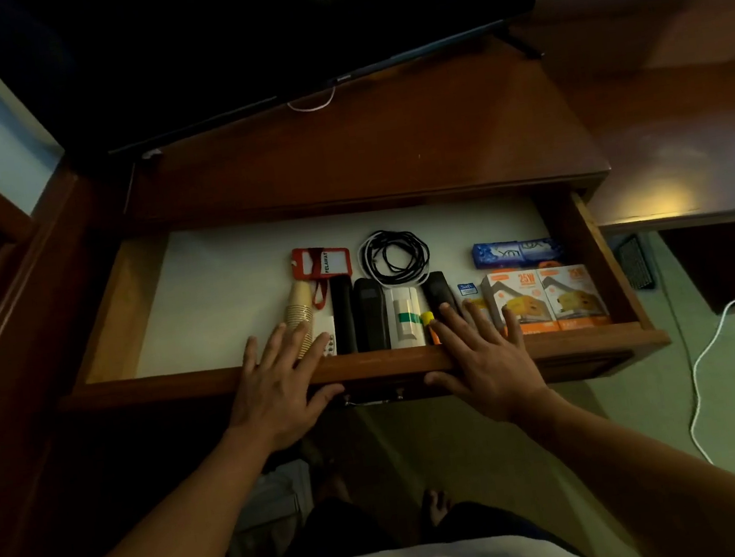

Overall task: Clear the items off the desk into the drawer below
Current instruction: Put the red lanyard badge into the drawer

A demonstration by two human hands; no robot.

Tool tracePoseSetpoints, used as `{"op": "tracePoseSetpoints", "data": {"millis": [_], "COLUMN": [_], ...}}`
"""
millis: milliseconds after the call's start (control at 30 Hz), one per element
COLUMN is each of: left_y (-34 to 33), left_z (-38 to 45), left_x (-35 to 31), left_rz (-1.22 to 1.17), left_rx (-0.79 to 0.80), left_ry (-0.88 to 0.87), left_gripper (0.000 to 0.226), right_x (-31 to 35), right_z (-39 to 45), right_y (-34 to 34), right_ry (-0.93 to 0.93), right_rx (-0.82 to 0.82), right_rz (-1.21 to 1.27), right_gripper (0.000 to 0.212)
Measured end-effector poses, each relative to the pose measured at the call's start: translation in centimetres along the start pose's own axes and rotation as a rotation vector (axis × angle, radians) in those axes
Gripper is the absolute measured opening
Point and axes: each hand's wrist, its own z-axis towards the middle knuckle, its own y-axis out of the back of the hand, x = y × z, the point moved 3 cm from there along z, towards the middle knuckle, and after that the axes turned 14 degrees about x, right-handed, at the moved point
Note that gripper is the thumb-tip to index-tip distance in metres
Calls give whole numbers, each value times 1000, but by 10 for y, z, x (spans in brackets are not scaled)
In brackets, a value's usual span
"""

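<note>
Resting flat on the front rail of the open wooden drawer (367,364), both hands have their fingers straight and spread, gripping nothing. The left hand (276,383) lies over the rail left of the drawer's middle, its fingertips reaching above the stack of tan paper cups (299,308) and the small white remote (327,337); its thumb hangs over the rail's outer face near the metal drawer handle (372,398). The right hand (483,358) lies over the rail right of middle, with fingertips over the near end of a black remote (438,293) and the near left corner of the orange and white charger boxes (546,299).

Inside the drawer, on its white lining, the things sit in a row along the front edge: cups, white remote, two long black remotes (358,314), a white box with a green stripe (404,318), and the charger boxes toward the right front corner. Behind them lie a red card holder with lanyard (321,263), a coiled black cable (394,256) and a blue soap packet (516,253) by the right wall.

Above, the dark brown worktop (386,149) carries a black television (277,33) along its back edge.
</note>
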Motion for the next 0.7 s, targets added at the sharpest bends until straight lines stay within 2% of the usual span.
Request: {"op": "tracePoseSetpoints", "data": {"millis": [200, 333, 700], "left_y": [-2, 6, 50], "left_z": [5, 12, 87], "left_x": [3, 5, 25], "left_rz": [2, -7, -42], "left_rx": [-30, 9, 133], "left_ry": [15, 39, 101], "left_gripper": [103, 109, 107], "right_x": [-5, -7, -33], "right_z": [6, 14, 88], "right_y": [2, 5, 49], "right_ry": [-7, -27, -63], "right_rx": [14, 34, 88], "right_rz": [-13, -8, 119], "right_gripper": [93, 98, 108]}}
